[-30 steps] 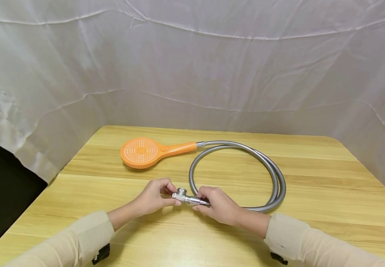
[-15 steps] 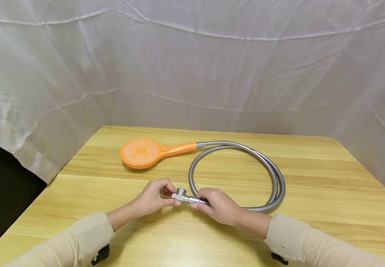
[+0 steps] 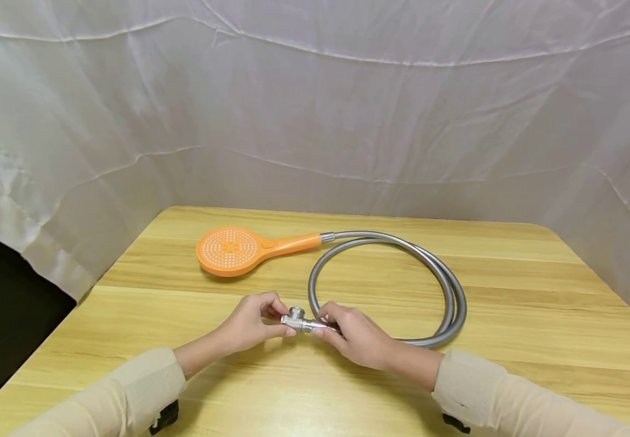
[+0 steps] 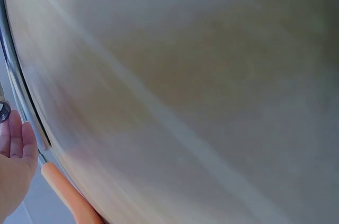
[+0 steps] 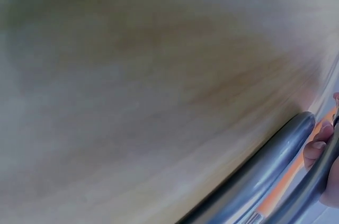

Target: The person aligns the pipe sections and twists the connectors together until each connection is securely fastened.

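Near the front middle of the table, my left hand (image 3: 252,318) pinches a small chrome angle valve (image 3: 295,318) between thumb and fingers, its round side port facing up. From the right, my right hand (image 3: 361,340) grips the metal end fitting (image 3: 315,326) of a grey shower hose (image 3: 459,297), which meets the valve's right end. The hose loops behind the right hand and runs to an orange shower head (image 3: 231,250) lying face up farther back. In the right wrist view the hose (image 5: 265,171) passes close by the curled fingers (image 5: 313,152).
Everything is on a light wooden table (image 3: 522,291) with rounded back corners. A pale cloth curtain (image 3: 348,121) hangs behind and along both sides. A dark gap (image 3: 9,321) shows beyond the table's left edge.
My right thumb and fingers have shifted a little on the hose fitting, turning slightly about it. The left hand, valve and shower head have stayed nearly still.
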Motion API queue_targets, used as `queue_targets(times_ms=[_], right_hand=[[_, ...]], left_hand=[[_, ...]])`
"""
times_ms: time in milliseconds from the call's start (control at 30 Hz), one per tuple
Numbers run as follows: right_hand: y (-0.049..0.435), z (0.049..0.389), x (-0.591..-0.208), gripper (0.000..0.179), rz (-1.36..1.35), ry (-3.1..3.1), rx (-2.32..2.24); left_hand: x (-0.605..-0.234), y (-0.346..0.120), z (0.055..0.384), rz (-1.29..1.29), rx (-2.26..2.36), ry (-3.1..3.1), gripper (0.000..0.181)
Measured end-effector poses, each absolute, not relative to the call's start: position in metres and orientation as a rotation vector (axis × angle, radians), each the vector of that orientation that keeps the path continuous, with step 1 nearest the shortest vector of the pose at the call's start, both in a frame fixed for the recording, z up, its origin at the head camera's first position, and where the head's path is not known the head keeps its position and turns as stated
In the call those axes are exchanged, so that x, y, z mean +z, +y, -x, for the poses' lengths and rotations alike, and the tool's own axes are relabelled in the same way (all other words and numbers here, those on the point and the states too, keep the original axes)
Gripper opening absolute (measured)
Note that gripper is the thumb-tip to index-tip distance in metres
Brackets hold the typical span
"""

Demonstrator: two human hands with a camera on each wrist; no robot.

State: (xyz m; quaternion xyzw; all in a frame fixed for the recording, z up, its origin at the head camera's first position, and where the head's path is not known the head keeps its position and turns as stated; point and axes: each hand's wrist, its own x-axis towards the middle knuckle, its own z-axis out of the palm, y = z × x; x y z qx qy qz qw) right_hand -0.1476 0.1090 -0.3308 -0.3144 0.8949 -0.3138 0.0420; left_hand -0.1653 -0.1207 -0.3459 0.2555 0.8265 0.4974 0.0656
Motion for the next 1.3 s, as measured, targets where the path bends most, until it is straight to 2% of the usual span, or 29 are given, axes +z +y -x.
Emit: queue_targets(times_ms=[367,633,1300], right_hand=[[0.1099,0.1461,-0.3324,0.013,0.977,2.771,-0.974],[0.1114,0.1470,-0.3329,0.023,1.028,2.755,-0.960],[0.1114,0.1474,-0.3317,0.013,1.018,2.739,-0.990]], left_hand=[[-0.3446,-0.1208,0.1643,-0.778,1.504,2.480,0.023],[-0.3462,-0.1203,0.1661,-0.777,1.499,2.484,0.022],[-0.3437,-0.1210,0.1642,-0.791,1.488,2.487,0.023]])
